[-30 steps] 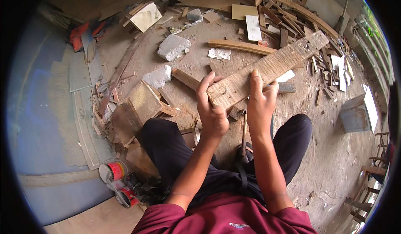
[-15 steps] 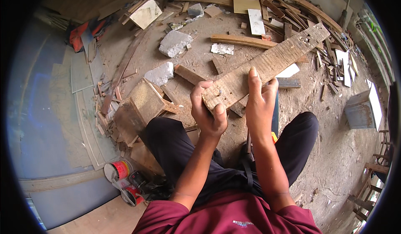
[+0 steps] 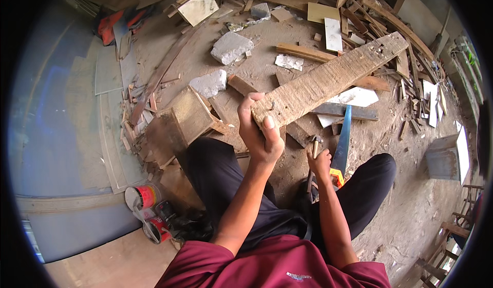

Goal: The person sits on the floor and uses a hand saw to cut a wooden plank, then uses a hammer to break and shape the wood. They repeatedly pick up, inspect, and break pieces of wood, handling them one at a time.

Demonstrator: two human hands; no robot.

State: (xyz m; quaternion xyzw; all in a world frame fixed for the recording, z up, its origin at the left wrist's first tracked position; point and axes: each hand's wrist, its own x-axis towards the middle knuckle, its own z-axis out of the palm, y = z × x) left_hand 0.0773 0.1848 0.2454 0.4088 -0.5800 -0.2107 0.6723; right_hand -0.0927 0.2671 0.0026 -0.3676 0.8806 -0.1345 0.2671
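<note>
My left hand [image 3: 262,136] is closed round the near end of a worn wooden plank [image 3: 328,81], its thumb on top. The plank slants up to the right in the air, with small dark holes at its far end and what looks like a nail near my thumb. Lower, between my knees, my right hand [image 3: 321,164] grips a hammer [image 3: 316,140]; the small metal head shows above the fingers, and the rest is partly hidden. Just right of that hand is a handsaw [image 3: 342,141] with a blue-grey blade and yellow-orange handle.
Wood offcuts [image 3: 411,77] crowd the far right. Broken concrete chunks [image 3: 232,48] lie ahead. A wooden box [image 3: 187,113] stands by my left knee, with red-labelled cans [image 3: 149,196] nearer me. A grey and white box-like piece [image 3: 446,154] sits at right.
My right hand has let go of the plank, dropped between my knees and taken hold of the hammer. My left hand still holds the plank. The view has shifted slightly.
</note>
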